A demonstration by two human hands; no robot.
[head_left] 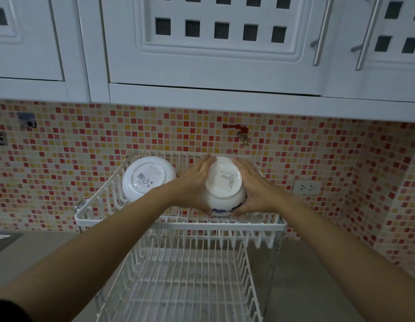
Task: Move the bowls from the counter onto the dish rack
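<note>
Lower tier of white two-tier dish rack (pixel 178 225) holds nothing. Upper tier, front right corner: left hand (pixel 197 182) and right hand (pixel 255 189), fingers clasped on either side of inverted blue-patterned bowl (pixel 225 184). Best lower evenly, rim seated between prongs, then release. Back left corner: inverted white bowl (pixel 146 178) resting tilted.

White cabinets (pixel 215 43), mosaic tile backsplash (pixel 86 159), red tap (pixel 240 132), wall socket (pixel 306 187)

White dish rack (pixel 178 225), two white bowls, one blue-patterned (pixel 224 182); red, orange and cream mosaic backsplash (pixel 86 140).
</note>
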